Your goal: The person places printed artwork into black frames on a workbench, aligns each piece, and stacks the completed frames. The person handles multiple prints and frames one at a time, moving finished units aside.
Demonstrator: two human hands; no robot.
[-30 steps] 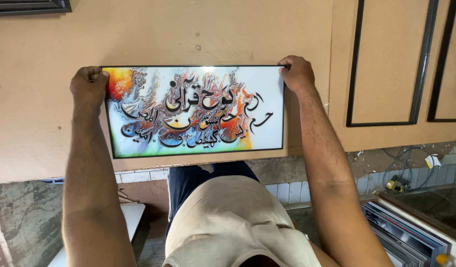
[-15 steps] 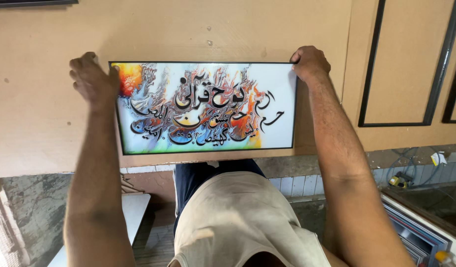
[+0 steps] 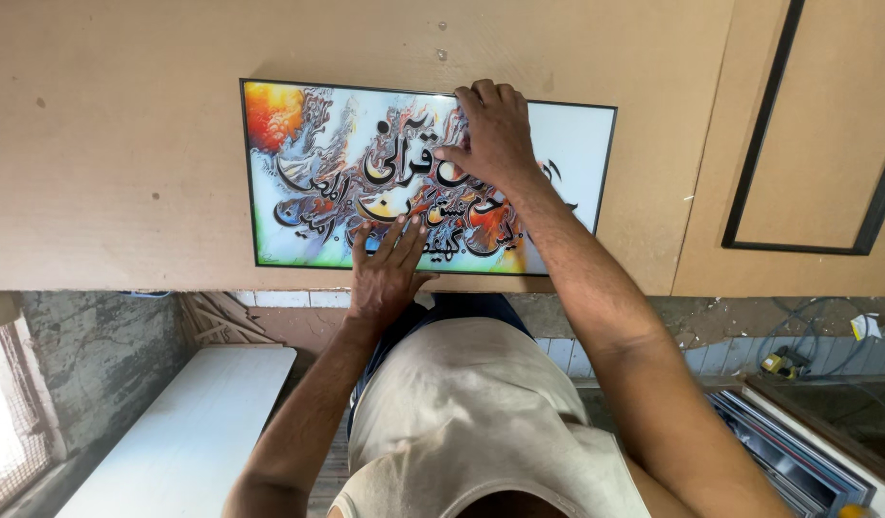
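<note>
The framed calligraphy print (image 3: 308,173) looks rigid, glossy, likely fragile; left hand (image 3: 387,273) and right hand (image 3: 495,134) press flat, open, best gripped by its edges.

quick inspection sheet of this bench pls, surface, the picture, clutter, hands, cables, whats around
surface: bare tan board worktop with a few small dents and holes
job's things: framed colourful calligraphy print in a thin black frame, lying flat on the board, near its front edge
clutter: nothing seen on the board beside the print
grippers: left hand flat, fingers spread on the print's lower edge; right hand pressing its top middle, fingers over the upper edge
cables: loose wires by a small yellow device on the floor at right
surroundings: empty black frame outline on the board at right; white plank lower left; stacked frames lower right
</note>
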